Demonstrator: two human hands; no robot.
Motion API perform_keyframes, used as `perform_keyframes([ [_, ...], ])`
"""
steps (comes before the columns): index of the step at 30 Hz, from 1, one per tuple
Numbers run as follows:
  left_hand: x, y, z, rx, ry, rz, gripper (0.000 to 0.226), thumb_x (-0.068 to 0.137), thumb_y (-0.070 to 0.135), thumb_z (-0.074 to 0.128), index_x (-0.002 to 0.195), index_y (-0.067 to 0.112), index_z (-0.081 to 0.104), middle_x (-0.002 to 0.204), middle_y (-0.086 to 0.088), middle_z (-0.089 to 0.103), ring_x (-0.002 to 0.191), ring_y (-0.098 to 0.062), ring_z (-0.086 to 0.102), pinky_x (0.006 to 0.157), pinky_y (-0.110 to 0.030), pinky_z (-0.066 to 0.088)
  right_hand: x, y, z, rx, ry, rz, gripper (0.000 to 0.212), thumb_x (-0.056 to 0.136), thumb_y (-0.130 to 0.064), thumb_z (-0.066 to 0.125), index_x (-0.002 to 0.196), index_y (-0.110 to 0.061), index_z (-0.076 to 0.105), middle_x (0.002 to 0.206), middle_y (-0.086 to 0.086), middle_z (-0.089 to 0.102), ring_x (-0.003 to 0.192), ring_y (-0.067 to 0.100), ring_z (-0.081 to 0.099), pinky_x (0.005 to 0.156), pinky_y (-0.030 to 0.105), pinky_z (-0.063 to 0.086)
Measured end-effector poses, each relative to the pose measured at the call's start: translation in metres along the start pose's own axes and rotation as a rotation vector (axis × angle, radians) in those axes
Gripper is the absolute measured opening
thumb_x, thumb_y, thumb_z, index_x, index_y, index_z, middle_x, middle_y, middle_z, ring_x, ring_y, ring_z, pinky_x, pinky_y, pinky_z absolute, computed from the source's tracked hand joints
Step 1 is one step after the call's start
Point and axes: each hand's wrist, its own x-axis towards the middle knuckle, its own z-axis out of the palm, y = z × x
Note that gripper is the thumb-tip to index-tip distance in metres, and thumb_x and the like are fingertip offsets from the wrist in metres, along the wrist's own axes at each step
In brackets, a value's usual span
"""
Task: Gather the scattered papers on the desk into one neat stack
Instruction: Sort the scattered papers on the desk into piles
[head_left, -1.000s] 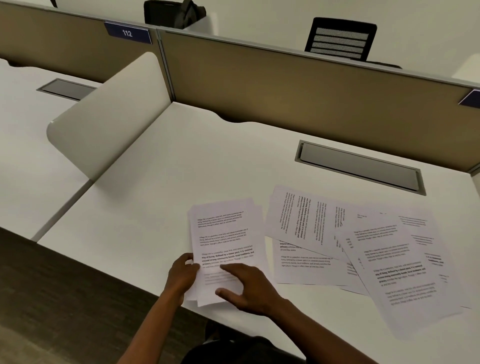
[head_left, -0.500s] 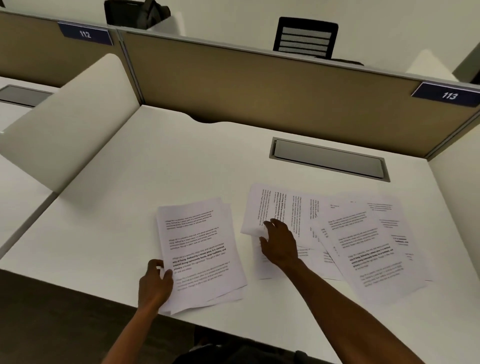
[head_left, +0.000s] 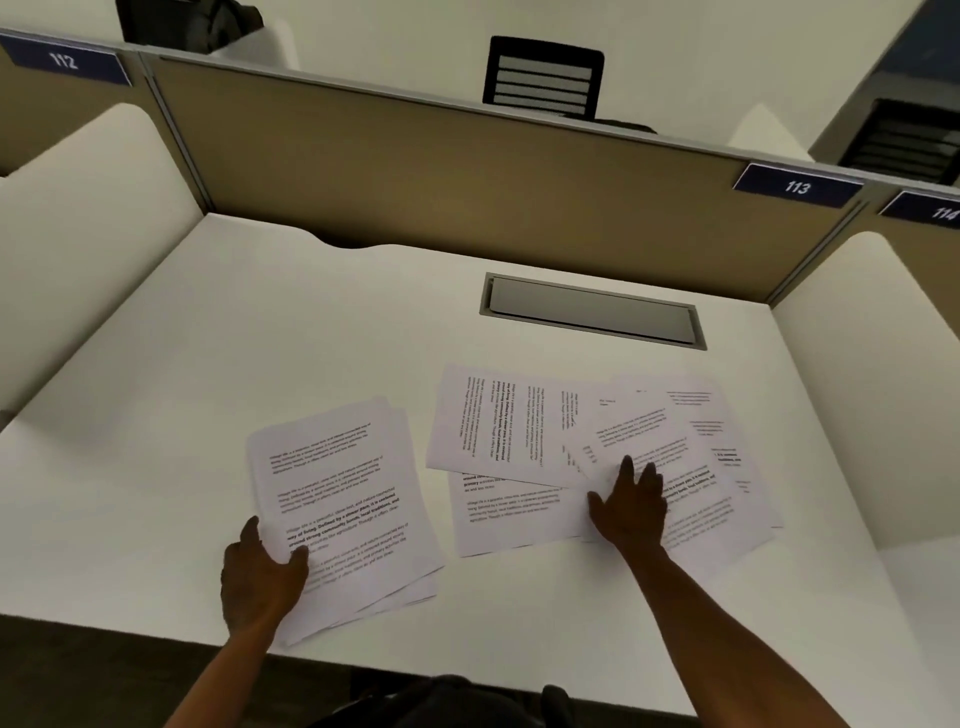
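A loose stack of printed sheets (head_left: 337, 499) lies on the white desk (head_left: 260, 332) near its front edge, edges fanned at the bottom. My left hand (head_left: 257, 577) grips the stack's lower left corner, thumb on top. To the right, several printed papers overlap in a scattered spread: a sideways sheet (head_left: 498, 426), a sheet under it (head_left: 509, 514), and tilted sheets at the right (head_left: 696, 467). My right hand (head_left: 631, 506) rests flat on the spread with fingers apart, over the tilted sheets' left edge.
A grey cable hatch (head_left: 592, 312) is set into the desk behind the papers. A tan partition (head_left: 415, 176) closes the back, with white side dividers left (head_left: 88, 218) and right (head_left: 872, 374). Black chairs (head_left: 543, 78) stand beyond it.
My right hand left the stack, reached to the sideways sheet, then moved further right onto the tilted sheets. My left hand has kept its hold on the stack's corner.
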Motion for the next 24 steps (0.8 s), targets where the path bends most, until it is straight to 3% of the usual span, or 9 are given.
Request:
perform_keyframes([
  [6, -0.007, 0.013, 0.008, 0.086, 0.027, -0.032, 0.086, 0.081, 0.032, 0.080, 0.151, 0.012, 0.033, 0.148, -0.027, 0.031, 0.136, -0.050, 0.032, 0.107, -0.065, 0.034, -0.004, 0.011, 0.002, -0.044, -0.049, -0.052, 0.074, 0.096, -0.053, 0.044, 0.154, -0.016, 0.017, 0.156, 0.018, 0.028, 0.141, 0.038, 0.028, 0.110, 0.048, 0.035],
  [11, -0.016, 0.025, 0.013, 0.119, 0.047, 0.011, 0.083, 0.081, 0.032, 0.079, 0.151, 0.014, 0.036, 0.151, -0.025, 0.030, 0.139, -0.048, 0.027, 0.108, -0.064, 0.031, -0.005, 0.015, -0.003, -0.233, 0.049, -0.205, 0.061, 0.097, -0.052, 0.038, 0.145, -0.014, 0.033, 0.130, 0.012, 0.055, 0.115, 0.030, 0.054, 0.090, 0.039, 0.049],
  [14, -0.030, 0.039, 0.023, 0.093, 0.030, 0.094, 0.081, 0.082, 0.029, 0.079, 0.150, 0.015, 0.038, 0.150, -0.025, 0.034, 0.139, -0.047, 0.027, 0.108, -0.065, 0.032, -0.005, 0.016, -0.006, -0.302, 0.135, -0.314, 0.043, 0.100, -0.041, 0.038, 0.129, -0.013, 0.051, 0.110, 0.009, 0.065, 0.096, 0.028, 0.065, 0.078, 0.036, 0.053],
  [18, -0.054, 0.065, 0.041, -0.008, -0.025, 0.217, 0.077, 0.082, 0.026, 0.079, 0.148, 0.018, 0.042, 0.150, -0.020, 0.041, 0.140, -0.042, 0.031, 0.112, -0.060, 0.031, -0.004, 0.018, -0.012, -0.317, 0.189, -0.346, 0.017, 0.094, -0.024, 0.055, 0.099, -0.010, 0.064, 0.080, 0.008, 0.070, 0.067, 0.027, 0.068, 0.060, 0.033, 0.056],
  [21, -0.077, 0.088, 0.060, -0.085, -0.123, 0.330, 0.071, 0.083, 0.026, 0.078, 0.146, 0.019, 0.045, 0.146, -0.011, 0.048, 0.137, -0.032, 0.040, 0.112, -0.049, 0.036, 0.002, 0.020, -0.016, -0.096, 0.226, -0.249, 0.024, 0.097, -0.025, 0.045, 0.106, -0.011, 0.062, 0.086, 0.010, 0.071, 0.075, 0.028, 0.068, 0.067, 0.034, 0.056],
  [24, -0.098, 0.115, 0.079, -0.190, -0.265, 0.405, 0.060, 0.083, 0.030, 0.079, 0.137, 0.024, 0.054, 0.129, -0.001, 0.060, 0.115, -0.017, 0.057, 0.097, -0.034, 0.049, 0.004, 0.024, -0.023, 0.239, 0.334, -0.122, 0.024, 0.095, -0.021, 0.053, 0.108, -0.006, 0.066, 0.084, 0.017, 0.072, 0.077, 0.035, 0.068, 0.068, 0.036, 0.054],
])
